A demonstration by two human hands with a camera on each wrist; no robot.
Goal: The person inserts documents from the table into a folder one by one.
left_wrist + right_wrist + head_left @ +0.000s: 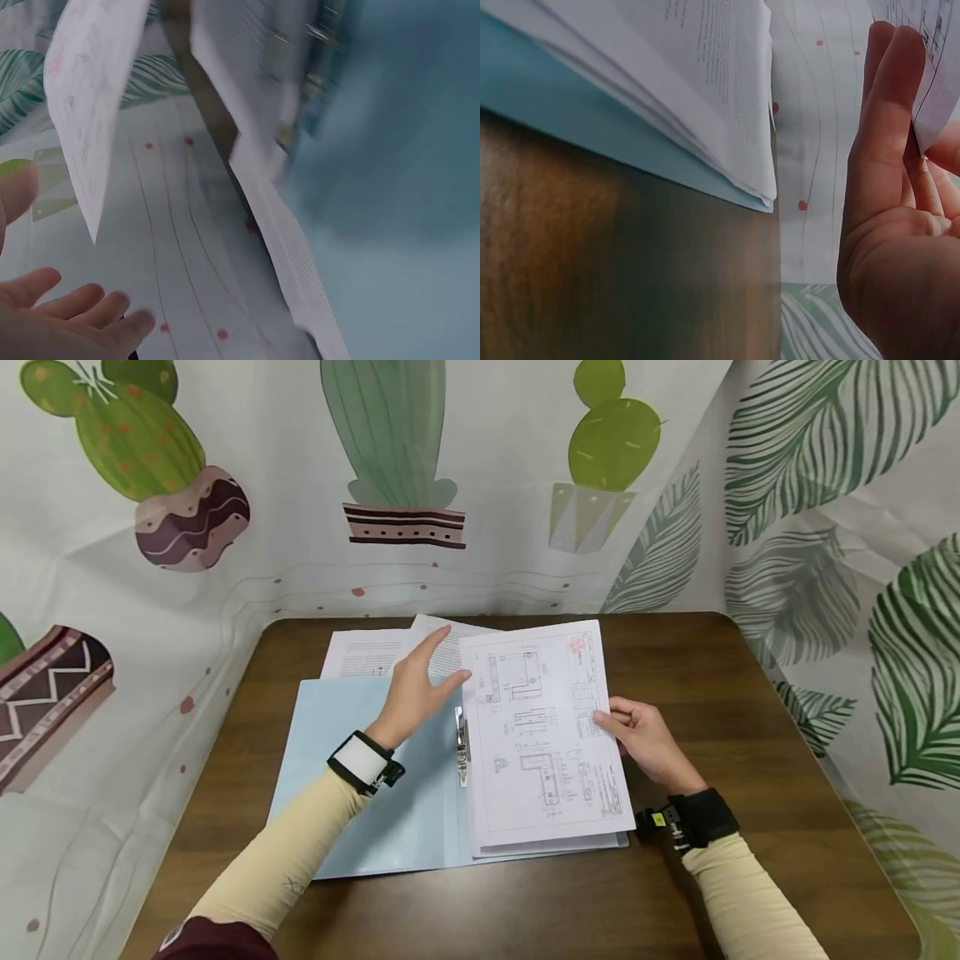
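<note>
Fingers of the bare right hand (652, 739) pinch the right edge of a white paper sheet printed with black line drawings and a red stamp (551, 727); thumb in front, the other fingers behind, barely parted because the paper lies between them. Whether a second leaf is caught there, I cannot tell. The sheet slants leftward from that pinch, raised above a stack of white printed pages (727, 67), its far side unsupported. The bare left hand (412, 693) holds nothing: thumb and forefinger spread wide, and the left wrist view shows them apart from the sheet. Below and behind these left fingers lies a light blue flat folder (360, 827) on a dark brown wooden table (450, 918); to their lower right sits a silver metal binder clip (461, 747). Beyond the fingertips, a white page of dense text (442, 631) juts past the folder.

With a hold on one edge only, the sheet could sag, crease or slide out if the right pinch loosened. A careless left thumb could jab and buckle its near edge. Lowered too far left, the paper might snag on the clip; a sweeping forefinger could push the jutting page askew.
</note>
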